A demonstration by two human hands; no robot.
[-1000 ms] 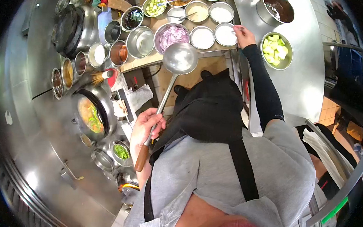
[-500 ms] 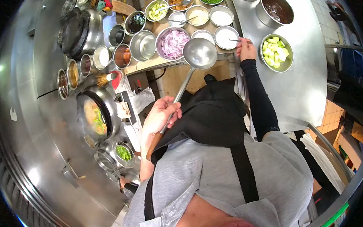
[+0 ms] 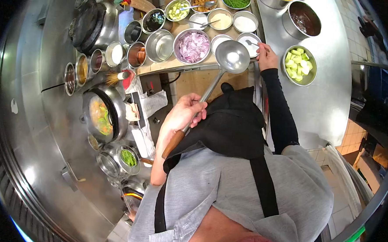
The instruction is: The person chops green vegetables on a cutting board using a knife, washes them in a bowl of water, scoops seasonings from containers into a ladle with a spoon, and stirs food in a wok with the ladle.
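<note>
My left hand (image 3: pixel 188 112) is closed round the metal handle of a large ladle (image 3: pixel 232 56), above its wooden grip. The ladle's round bowl hangs near the counter edge and partly covers two small bowls of white contents. Farther right, my right hand (image 3: pixel 267 58) pinches a small spoon (image 3: pixel 251 43), whose tip is over a bowl of white powder (image 3: pixel 246 37). Left of the ladle stands a bowl of sliced purple onion (image 3: pixel 192 46). Cut pale green vegetable pieces fill a bowl (image 3: pixel 299 65) to the right of my right hand.
At the left, a wok (image 3: pixel 100 116) holds food with green pieces on the stove (image 3: pixel 53 131). Below it is a strainer with green vegetables (image 3: pixel 129 158). A pot of dark sauce (image 3: pixel 302 19) stands on the steel table (image 3: pixel 332 84). Part of another person shows at lower left.
The ladle and my left hand have moved right and up in the view. The spoon in my right hand now shows clearly, with its tip over the white powder.
</note>
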